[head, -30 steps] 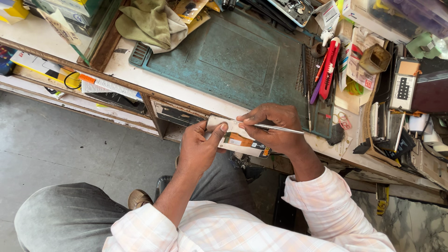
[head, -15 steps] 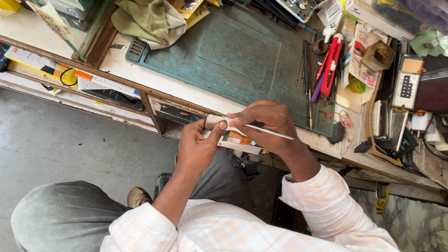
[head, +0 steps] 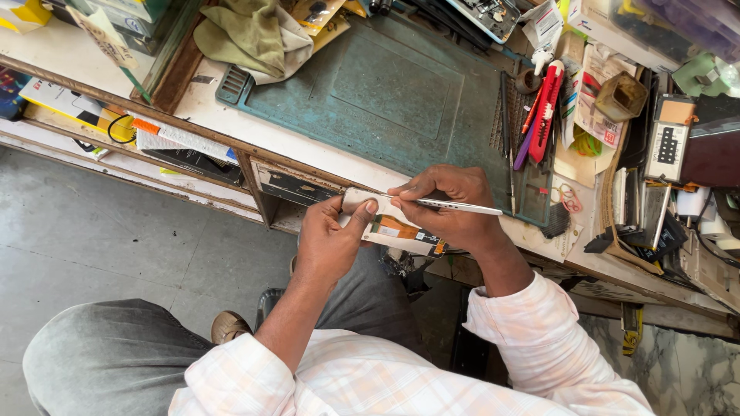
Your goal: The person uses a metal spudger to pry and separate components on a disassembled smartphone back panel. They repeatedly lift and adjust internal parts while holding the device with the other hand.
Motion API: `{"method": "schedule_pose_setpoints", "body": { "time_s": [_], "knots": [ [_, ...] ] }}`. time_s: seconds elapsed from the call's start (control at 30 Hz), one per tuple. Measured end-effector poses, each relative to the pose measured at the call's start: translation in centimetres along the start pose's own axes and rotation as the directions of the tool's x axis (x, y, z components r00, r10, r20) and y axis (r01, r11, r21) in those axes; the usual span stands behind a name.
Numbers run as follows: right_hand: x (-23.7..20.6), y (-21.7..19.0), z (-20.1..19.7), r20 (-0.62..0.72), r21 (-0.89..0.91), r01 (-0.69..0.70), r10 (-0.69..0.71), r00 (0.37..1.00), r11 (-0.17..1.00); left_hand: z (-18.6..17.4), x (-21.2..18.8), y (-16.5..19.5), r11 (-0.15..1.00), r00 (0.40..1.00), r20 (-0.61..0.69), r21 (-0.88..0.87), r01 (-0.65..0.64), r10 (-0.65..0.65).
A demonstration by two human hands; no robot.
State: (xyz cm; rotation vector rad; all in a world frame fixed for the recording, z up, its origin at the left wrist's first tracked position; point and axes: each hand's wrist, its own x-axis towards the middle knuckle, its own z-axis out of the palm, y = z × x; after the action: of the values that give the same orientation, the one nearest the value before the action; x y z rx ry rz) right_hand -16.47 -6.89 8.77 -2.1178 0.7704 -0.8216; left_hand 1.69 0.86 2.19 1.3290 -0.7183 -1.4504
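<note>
My left hand [head: 330,237] grips the left end of a small flat white panel [head: 389,225] with an orange flex strip on it, thumb pressed on its top edge. My right hand [head: 451,204] holds the panel's right part and pinches a thin metal tool [head: 462,206], tweezers by the look, whose tip rests at the panel's upper edge. Both hands hover just in front of the workbench's near edge, above my lap. Part of the panel is hidden under my right fingers.
A green work mat [head: 393,92] covers the bench behind the hands. Right of it lie red and purple hand tools [head: 543,112], a small open box [head: 620,96] and several gadgets. A green cloth [head: 243,35] sits at the back left. Grey floor [head: 116,246] lies to the left.
Both hands with the panel have shifted slightly up and left toward the bench edge. The thin tool has stayed in my right hand, pointing right.
</note>
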Motion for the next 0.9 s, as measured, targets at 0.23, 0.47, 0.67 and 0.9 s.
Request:
{"method": "schedule_pose_setpoints", "body": {
  "time_s": [0.23,0.47,0.67,0.9],
  "knots": [
    [1.0,0.6,0.6,0.075,0.02,-0.07,0.069,0.995,0.997,-0.4,0.5,-0.1,1.0,1.0,0.004,-0.009,0.012,-0.012],
    [-0.1,0.8,0.9,-0.02,0.217,-0.131,0.138,0.99,0.967,-0.6,0.0,0.1,1.0,1.0,-0.013,-0.021,0.008,-0.009],
    [-0.4,0.4,0.5,-0.022,0.178,-0.091,0.097,0.995,0.98,-0.4,-0.4,0.5,1.0,1.0,-0.006,-0.016,0.012,-0.012],
    [0.4,-0.4,1.2,0.007,-0.015,-0.04,0.04,0.999,0.999,-0.8,-0.7,0.8,0.999,1.0,-0.009,0.034,0.027,-0.027]
  ]
}}
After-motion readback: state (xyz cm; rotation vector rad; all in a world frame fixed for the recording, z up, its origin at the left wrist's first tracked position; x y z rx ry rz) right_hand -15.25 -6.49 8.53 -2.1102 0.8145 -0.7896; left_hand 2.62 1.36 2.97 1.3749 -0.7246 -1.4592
